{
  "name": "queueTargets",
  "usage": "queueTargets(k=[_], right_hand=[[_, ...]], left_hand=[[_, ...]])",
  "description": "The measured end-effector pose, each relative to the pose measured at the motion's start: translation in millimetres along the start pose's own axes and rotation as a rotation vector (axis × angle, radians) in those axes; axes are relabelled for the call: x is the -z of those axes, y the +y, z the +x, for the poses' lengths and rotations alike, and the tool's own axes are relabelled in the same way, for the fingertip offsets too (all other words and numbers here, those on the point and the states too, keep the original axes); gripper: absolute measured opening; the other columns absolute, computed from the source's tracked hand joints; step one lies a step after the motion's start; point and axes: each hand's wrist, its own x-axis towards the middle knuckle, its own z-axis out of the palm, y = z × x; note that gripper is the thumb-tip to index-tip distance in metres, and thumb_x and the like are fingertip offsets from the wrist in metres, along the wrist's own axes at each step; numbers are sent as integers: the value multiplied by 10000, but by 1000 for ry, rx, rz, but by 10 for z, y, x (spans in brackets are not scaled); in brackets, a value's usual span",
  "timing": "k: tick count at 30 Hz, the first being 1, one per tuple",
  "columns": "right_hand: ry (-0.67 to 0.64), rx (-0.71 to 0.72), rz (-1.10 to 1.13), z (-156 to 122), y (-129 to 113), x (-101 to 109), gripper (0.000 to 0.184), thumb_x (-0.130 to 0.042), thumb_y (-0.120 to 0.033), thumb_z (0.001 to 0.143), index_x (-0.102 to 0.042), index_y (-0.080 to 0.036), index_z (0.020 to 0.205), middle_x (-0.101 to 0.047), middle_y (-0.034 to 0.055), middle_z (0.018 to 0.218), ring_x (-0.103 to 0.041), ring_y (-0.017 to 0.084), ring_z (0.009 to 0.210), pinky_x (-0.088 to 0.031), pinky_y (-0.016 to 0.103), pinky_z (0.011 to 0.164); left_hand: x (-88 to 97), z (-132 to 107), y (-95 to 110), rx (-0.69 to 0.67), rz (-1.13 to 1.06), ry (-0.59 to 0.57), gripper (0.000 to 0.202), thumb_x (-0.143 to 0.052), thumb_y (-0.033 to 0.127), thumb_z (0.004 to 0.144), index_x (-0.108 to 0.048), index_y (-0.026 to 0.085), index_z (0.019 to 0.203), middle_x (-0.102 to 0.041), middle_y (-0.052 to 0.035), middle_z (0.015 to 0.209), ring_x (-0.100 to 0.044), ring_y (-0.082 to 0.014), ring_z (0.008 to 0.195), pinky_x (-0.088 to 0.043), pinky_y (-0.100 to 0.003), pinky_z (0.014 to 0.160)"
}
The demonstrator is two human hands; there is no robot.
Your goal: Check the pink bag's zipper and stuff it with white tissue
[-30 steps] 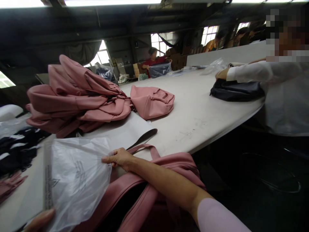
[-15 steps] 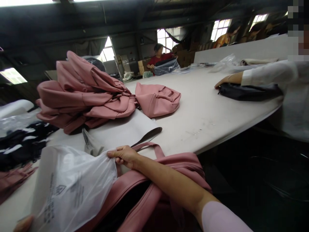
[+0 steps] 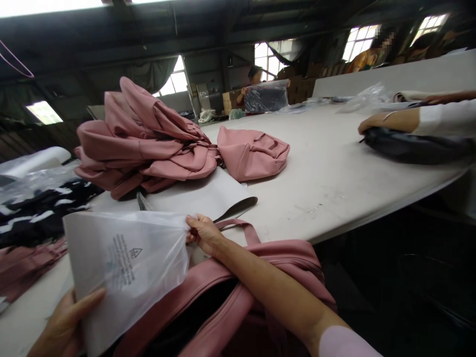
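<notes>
A translucent white plastic bag (image 3: pixel 148 258) with printed text and a triangle mark is stretched between my two hands. My right hand (image 3: pixel 204 234) pinches its upper right corner. On the left side, my left hand (image 3: pixel 70 317) grips the bag's edge, thumb in front and fingers behind; a stiff pale sheet seems to be inside. Below my right forearm lies a pink bag (image 3: pixel 282 253) with its zip open and a dark inside showing. Its handle loop stands up just beyond my right hand.
Several pink bags (image 3: pixel 148 144) are heaped on the white table (image 3: pixel 316 198), with another pink bag (image 3: pixel 253 153) beside them. A co-worker's hand (image 3: pixel 386 121) rests on a black bag (image 3: pixel 416 144) at right. Black-and-white items (image 3: pixel 44 208) lie at left.
My left hand has come up into view, and the plastic bag is now pulled flatter and tauter. The view has swung slightly left. A distant person has lifted a plastic-wrapped dark item.
</notes>
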Motion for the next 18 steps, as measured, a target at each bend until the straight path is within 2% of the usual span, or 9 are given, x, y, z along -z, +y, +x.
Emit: queueTargets(k=[1,3,5,7,8,10,13,15,18], right_hand=[[-5,15,2,2,15,0,367,-824,-382,833,-537,-155,860,-538,-77,594,-459,38,456,-343,144,436],[-36,26,-4,-10,44,-13,484,-910,-458,697,-583,-143,864,-537,-76,598,-424,37,462,-300,162,430],[-91,5,-16,-47,55,-37,614,-957,-546,547,-627,-128,851,-584,-45,642,-462,53,507,-320,180,461],[-174,6,-93,-104,45,-59,690,-952,-615,467,-672,-123,862,-644,-8,727,-535,83,594,-394,197,542],[-234,18,-181,-135,36,-65,690,-945,-621,472,-697,-130,889,-671,4,783,-569,101,651,-430,206,599],[-375,19,-494,-186,22,-59,606,-939,-578,515,-735,-155,898,-688,-1,827,-594,124,720,-455,218,668],[-473,-65,-1022,-214,52,-13,433,-916,-507,589,-734,-155,763,-623,-21,697,-562,136,677,-416,225,614],[-475,-80,-1061,-206,97,19,396,-858,-507,676,-715,-142,725,-562,-29,640,-518,116,635,-379,220,584],[-446,11,-721,-199,140,22,446,-794,-556,740,-690,-123,733,-544,-28,647,-470,87,612,-369,213,585]], left_hand=[[6,35,46,57,-7,-12,980,-994,537,72,-609,198,908,-711,-17,685,-684,-300,632,-586,-334,494],[13,69,167,141,1,-4,983,-997,380,77,-610,201,963,-737,-22,749,-687,-271,645,-612,-319,532],[-4,57,292,149,16,28,971,-972,336,128,-622,188,1021,-749,-36,805,-699,-265,689,-621,-302,556],[-46,25,381,158,9,29,975,-950,327,148,-623,191,1056,-745,-34,806,-708,-288,718,-620,-314,544],[-72,14,405,157,8,20,980,-947,328,153,-616,198,1067,-741,-29,792,-708,-299,714,-615,-322,532],[-116,21,417,154,29,-13,991,-960,354,158,-596,198,1067,-729,-32,746,-700,-312,672,-599,-332,504],[-127,118,384,149,80,-68,993,-992,439,184,-580,182,1050,-708,-46,688,-692,-320,645,-588,-334,503],[-98,208,363,115,112,-79,926,-990,539,327,-586,183,1080,-709,-44,703,-699,-313,670,-593,-330,530],[-76,274,342,30,186,-41,654,-839,611,712,-607,196,1161,-723,-26,766,-700,-248,683,-596,-281,601]])
